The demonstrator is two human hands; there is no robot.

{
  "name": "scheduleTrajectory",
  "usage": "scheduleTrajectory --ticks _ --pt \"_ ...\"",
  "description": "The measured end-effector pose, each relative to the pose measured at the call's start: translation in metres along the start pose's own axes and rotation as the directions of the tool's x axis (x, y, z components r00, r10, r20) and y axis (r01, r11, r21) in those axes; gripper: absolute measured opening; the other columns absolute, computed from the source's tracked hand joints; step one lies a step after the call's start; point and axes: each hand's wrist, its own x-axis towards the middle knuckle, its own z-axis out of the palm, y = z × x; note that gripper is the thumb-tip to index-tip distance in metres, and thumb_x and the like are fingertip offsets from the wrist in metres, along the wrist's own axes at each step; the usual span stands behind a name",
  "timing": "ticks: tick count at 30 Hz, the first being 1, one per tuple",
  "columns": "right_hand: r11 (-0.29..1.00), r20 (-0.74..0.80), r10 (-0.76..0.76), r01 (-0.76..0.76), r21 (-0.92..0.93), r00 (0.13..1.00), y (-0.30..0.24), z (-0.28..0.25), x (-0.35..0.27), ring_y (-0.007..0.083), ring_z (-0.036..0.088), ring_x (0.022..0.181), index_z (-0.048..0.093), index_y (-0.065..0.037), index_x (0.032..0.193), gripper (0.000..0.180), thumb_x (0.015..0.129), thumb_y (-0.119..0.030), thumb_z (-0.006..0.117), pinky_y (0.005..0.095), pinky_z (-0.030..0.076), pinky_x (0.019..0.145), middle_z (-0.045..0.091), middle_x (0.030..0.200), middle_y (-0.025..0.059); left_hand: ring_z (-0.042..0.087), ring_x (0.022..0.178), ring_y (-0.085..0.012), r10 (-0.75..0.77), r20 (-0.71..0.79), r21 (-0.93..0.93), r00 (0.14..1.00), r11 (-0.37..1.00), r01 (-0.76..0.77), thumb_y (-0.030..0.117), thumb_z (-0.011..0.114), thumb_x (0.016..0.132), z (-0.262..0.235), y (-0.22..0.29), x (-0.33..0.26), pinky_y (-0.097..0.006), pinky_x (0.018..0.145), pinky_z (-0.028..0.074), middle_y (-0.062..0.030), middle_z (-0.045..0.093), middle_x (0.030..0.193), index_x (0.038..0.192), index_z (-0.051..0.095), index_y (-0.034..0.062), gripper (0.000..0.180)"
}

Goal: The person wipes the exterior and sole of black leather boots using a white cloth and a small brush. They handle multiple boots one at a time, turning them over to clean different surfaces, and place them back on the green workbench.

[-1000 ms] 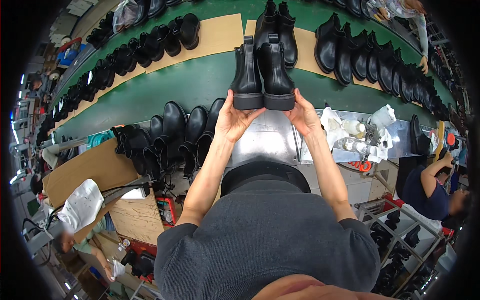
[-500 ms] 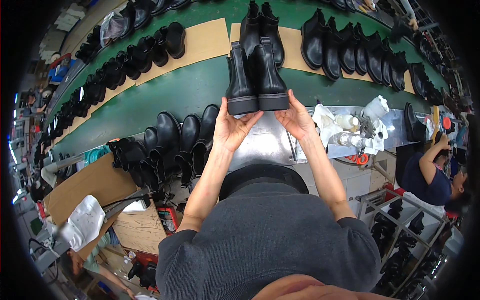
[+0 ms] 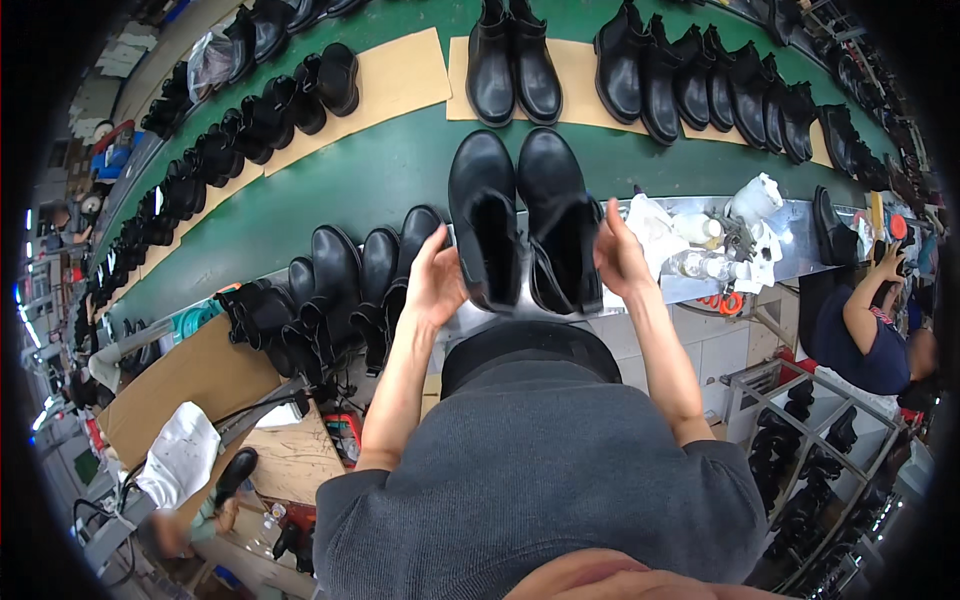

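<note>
Before me a pair of black leather ankle boots, the left boot (image 3: 478, 165) and the right boot (image 3: 551, 167), points its toes away from me at the near edge of the green bench (image 3: 400, 160). Their shaft openings face me. My left hand (image 3: 436, 282) is beside the left boot's shaft, fingers stretched out and not wrapped round it. On the other side my right hand (image 3: 624, 256) is held open by the right boot's shaft, thumb and fingers apart. Whether either hand still touches the leather I cannot tell.
Another boot pair (image 3: 514, 68) stands on cardboard (image 3: 400, 75) beyond, with rows of boots on both sides. Several boots (image 3: 335, 262) stand close on my left. White cloths and bottles (image 3: 700, 235) lie on my right. A co-worker (image 3: 860, 320) is at far right, near a metal rack (image 3: 790, 420).
The boots were upheld between my hands with heels toward me; now they are lower and nearer, toes away and openings facing me. My fingers have come off the soles and spread at the sides.
</note>
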Motion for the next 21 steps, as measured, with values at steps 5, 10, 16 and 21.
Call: scheduleTrajectory --ticks 5,10,16,21 --pt "0.924 0.111 -0.103 0.054 0.38 0.988 0.054 -0.013 0.011 0.0146 0.06 0.095 0.053 -0.006 0.127 0.061 0.092 -0.056 0.05 0.0288 0.047 0.087 0.063 0.109 0.0053 0.064 0.097 -0.0194 0.081 -0.328 -0.034 0.941 0.995 -0.097 0.056 0.047 0.091 0.012 -0.02 0.017 -0.033 0.09 0.049 -0.0107 0.066 0.112 0.121 0.059 0.0023 0.063" --pt "0.955 0.088 -0.053 0.025 0.296 0.995 0.065 -0.026 -0.035 0.0176 0.06 0.101 0.048 -0.001 0.13 0.055 0.094 -0.043 0.048 0.0308 0.046 0.093 0.061 0.116 0.0097 0.064 0.097 -0.0195 -0.093 -0.044 -0.262 0.995 0.962 0.078 0.04 0.047 0.094 -0.012 -0.048 -0.039 -0.032 0.091 0.05 -0.0125 0.065 0.112 0.12 0.059 0.0005 0.048" --pt "0.996 0.124 0.071 -0.078 0.05 0.99 0.014 -0.035 -0.022 0.0211 0.06 0.109 0.044 0.005 0.134 0.048 0.098 -0.027 0.046 0.0332 0.045 0.1 0.058 0.125 0.0149 0.065 0.096 -0.0195 -0.058 -0.194 0.229 0.979 0.968 0.102 0.02 0.048 0.098 -0.023 -0.013 -0.048 -0.03 0.093 0.051 -0.0146 0.064 0.113 0.119 0.059 -0.0018 0.032" --pt "0.878 0.261 0.208 -0.063 -0.474 0.943 -0.056 0.007 0.0 0.0238 0.05 0.123 0.031 0.005 0.141 0.095 0.083 -0.065 0.059 0.0336 0.038 0.105 0.05 0.133 0.0163 0.063 0.1 -0.0176 -0.082 0.074 0.094 0.994 0.993 0.075 0.029 0.048 0.099 0.037 0.042 -0.035 -0.03 0.091 0.051 -0.0157 0.06 0.122 0.14 0.037 0.002 0.05"
